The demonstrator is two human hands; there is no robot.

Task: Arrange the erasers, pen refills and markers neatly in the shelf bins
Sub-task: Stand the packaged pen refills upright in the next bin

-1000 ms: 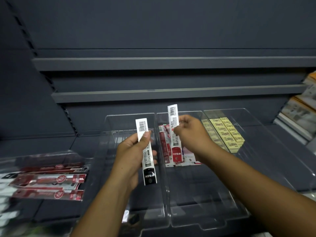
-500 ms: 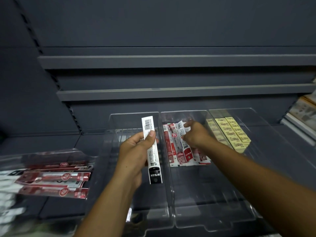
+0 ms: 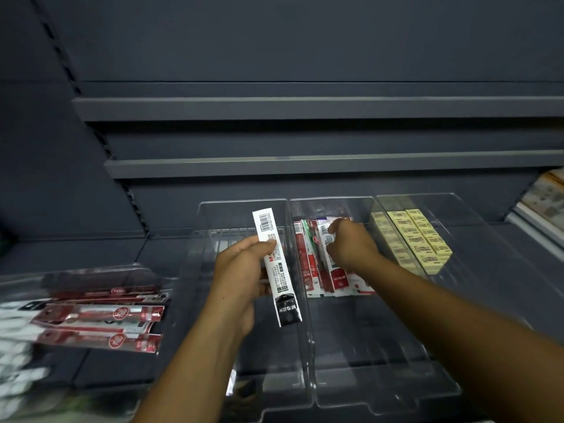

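Observation:
My left hand [image 3: 241, 276] grips a white and black pen refill pack [image 3: 279, 270] and holds it tilted over the empty left clear bin [image 3: 200, 239]. My right hand [image 3: 351, 245] reaches into the middle clear bin [image 3: 366, 377]. Its fingertips are curled on the top end of a red and white refill pack [image 3: 334, 270], which lies on the pile of red refill packs [image 3: 305, 264] at the back of that bin. Rows of yellow erasers [image 3: 418, 239] fill the back of the right clear bin [image 3: 476, 257].
At the left, a clear tray [image 3: 91, 270] holds several red refill packs [image 3: 100, 315] and blurred white packs. Dark empty shelves run above the bins. Printed packs [image 3: 546, 199] sit on a shelf at the far right edge.
My right hand has lowered its red and white refill pack from upright in the air onto the pile in the middle bin. My left hand has kept its pack almost still.

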